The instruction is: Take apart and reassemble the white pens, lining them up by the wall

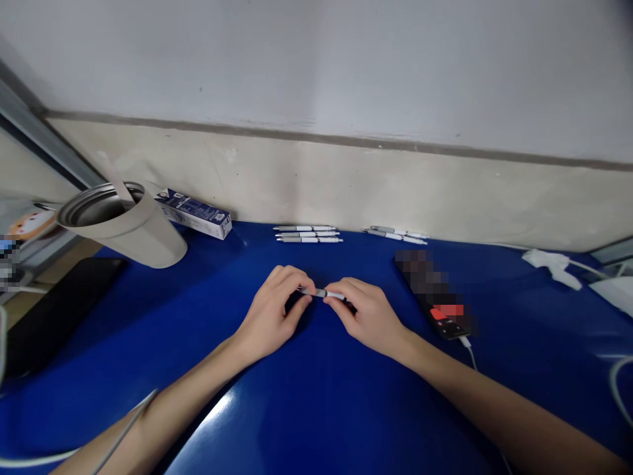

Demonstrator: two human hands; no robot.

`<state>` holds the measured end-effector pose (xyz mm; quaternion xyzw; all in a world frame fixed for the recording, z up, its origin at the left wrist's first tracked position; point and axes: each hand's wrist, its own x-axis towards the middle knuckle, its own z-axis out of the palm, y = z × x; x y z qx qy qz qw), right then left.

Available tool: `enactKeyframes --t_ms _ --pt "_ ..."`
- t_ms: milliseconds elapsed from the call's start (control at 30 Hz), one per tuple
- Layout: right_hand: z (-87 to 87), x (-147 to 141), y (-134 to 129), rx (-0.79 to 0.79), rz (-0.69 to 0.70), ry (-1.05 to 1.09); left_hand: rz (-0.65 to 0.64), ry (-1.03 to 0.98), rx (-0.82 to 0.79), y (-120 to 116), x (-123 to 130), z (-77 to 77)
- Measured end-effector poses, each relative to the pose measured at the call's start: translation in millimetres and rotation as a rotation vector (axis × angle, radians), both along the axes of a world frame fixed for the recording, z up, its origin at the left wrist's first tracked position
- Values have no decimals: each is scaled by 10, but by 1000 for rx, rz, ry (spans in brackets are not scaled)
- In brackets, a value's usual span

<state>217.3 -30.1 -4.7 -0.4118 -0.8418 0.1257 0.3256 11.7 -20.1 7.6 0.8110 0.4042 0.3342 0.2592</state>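
Between my two hands is a pen (319, 293) with a white barrel and a grey grip, held sideways just above the blue table. My left hand (277, 307) pinches its tip end between thumb and forefinger. At the other end, my right hand (368, 310) is closed on the white barrel, and the pen's rear end is partly hidden by the fingers. Beyond my hands, three similar pens (309, 235) lie side by side near the wall. To their right rest a few more white pens (398, 235), slightly askew.
A beige tumbler (163, 234) with a straw stands at the left, beside a blue-and-white box (202, 216). A black object (64, 303) lies at the left edge. On the right are a phone (420, 290) on a cable and a white plug (551, 264). The wall (346, 178) bounds the table (316, 396).
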Motion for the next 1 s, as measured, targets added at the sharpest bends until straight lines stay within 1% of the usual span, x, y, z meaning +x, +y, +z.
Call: enactKeyframes --t_ms 67,133,167,233,300,367,400,500,533,600,700,767,833,900,1000 --pt "-5 1 1 -3 0 2 48 -11 -24 -2 4 -5" --pt "-8 1 2 -3 4 -3 114 5 -94 3 6 -12" --pt "-9 0 3 -4 7 -7 126 15 -119 6 7 -13" --pt "-7 -1 5 -6 9 -13 91 23 -109 11 6 -10" --pt "-2 -1 6 -14 7 -10 22 4 -42 8 6 0" --pt "3 -1 6 -21 7 -4 0 -17 1 -2 9 10" --pt "4 -1 5 -23 8 -3 21 -21 -3 -7 11 12" --pt "1 4 3 -24 13 -9 123 7 -91 -12 10 3" --pt "-2 5 4 -22 14 -12 134 23 -112 -10 7 -2" --pt "-7 8 6 -17 13 -16 103 36 -110 -4 -2 -9" --pt "-5 6 11 -15 5 2 31 -6 -43 2 -8 -8" --pt "1 2 10 -15 -1 12 51 -24 -31 4 -2 -6" --pt "5 -1 6 -13 -1 4 123 -16 -60 9 5 -9" --pt "4 1 3 -17 2 -11 164 17 -92 14 8 -14" --pt "-2 14 7 -44 18 -24 120 51 -69 17 -1 -12"
